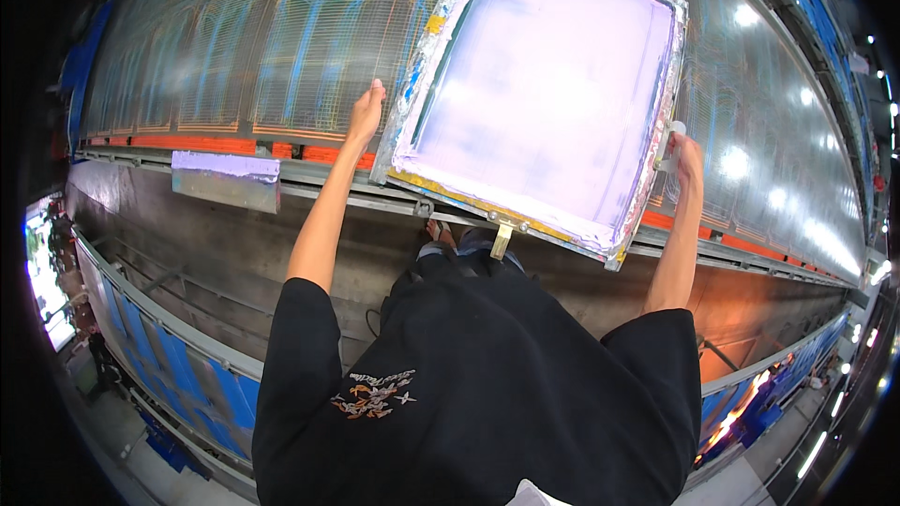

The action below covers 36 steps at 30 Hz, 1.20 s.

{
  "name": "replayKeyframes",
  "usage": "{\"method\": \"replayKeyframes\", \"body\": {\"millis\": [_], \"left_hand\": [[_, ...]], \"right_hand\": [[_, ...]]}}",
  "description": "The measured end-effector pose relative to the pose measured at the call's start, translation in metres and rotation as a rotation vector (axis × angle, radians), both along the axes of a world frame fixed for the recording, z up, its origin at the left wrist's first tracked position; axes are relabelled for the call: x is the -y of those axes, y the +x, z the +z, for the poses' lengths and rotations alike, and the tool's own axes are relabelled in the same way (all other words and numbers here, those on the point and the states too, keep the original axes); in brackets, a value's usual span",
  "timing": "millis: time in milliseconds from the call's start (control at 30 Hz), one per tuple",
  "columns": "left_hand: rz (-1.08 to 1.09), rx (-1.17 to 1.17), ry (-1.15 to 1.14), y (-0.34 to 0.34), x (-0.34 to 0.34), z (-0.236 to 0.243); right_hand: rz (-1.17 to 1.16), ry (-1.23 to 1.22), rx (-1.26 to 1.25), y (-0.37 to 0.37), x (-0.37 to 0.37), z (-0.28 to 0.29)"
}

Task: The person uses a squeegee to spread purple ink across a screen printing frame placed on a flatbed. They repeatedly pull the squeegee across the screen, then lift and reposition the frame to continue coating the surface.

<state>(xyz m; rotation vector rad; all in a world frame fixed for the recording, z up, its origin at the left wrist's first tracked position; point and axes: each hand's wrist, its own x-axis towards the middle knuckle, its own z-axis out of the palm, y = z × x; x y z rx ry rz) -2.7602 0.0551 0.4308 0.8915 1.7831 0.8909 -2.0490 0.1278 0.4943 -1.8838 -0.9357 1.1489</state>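
Observation:
A screen-printing frame [541,222] lies tilted across the near edge of a long table. Smeared lilac ink [553,84] covers its mesh, and its metal border is crusted with old ink. Off the frame's left side, a little apart from it, is my left hand [367,115], its thumb up and its fingers looking curled in; nothing shows in it. At the frame's right side my right hand [690,157] is closed around a small whitish piece [677,129]; whether that is fixed to the frame I cannot tell. A metal bracket [502,240] juts from the frame's near side.
The long table [216,56] has a shiny top with coloured line patterns and an orange strip along its near rail. A flat scraper-like plate [227,180] with lilac ink hangs at that rail. Behind me runs another table with blue panels [178,347]; I stand in the aisle between.

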Motion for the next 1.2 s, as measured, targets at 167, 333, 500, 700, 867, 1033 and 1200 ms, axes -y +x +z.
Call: {"method": "replayKeyframes", "body": {"millis": [167,333,500,700,867,1033,1200], "left_hand": [[0.014,-0.011,-0.083,0.025,-0.034,-0.015],[0.166,-0.06,-0.273,0.059,-0.058,-0.01],[0.325,0.077,-0.167,0.061,-0.044,0.007],[0.367,0.017,-0.111,0.041,-0.039,0.025],[0.375,-0.083,-0.089,-0.027,-0.042,0.02],[0.288,-0.098,-0.145,-0.072,-0.034,0.026],[0.425,-0.845,0.393,-0.132,0.054,0.03]], "right_hand": [[-0.269,-0.16,0.337,-0.03,-0.026,-0.017],[-0.336,0.027,0.768,-0.046,-0.03,-0.036],[-0.314,0.192,0.597,-0.052,-0.053,-0.016],[-0.261,0.258,0.407,-0.069,-0.09,-0.045],[-0.249,0.2,0.311,-0.147,-0.086,-0.075],[-0.224,0.166,0.326,-0.191,-0.09,-0.071],[-0.188,0.14,0.404,-0.239,-0.09,-0.08]]}}
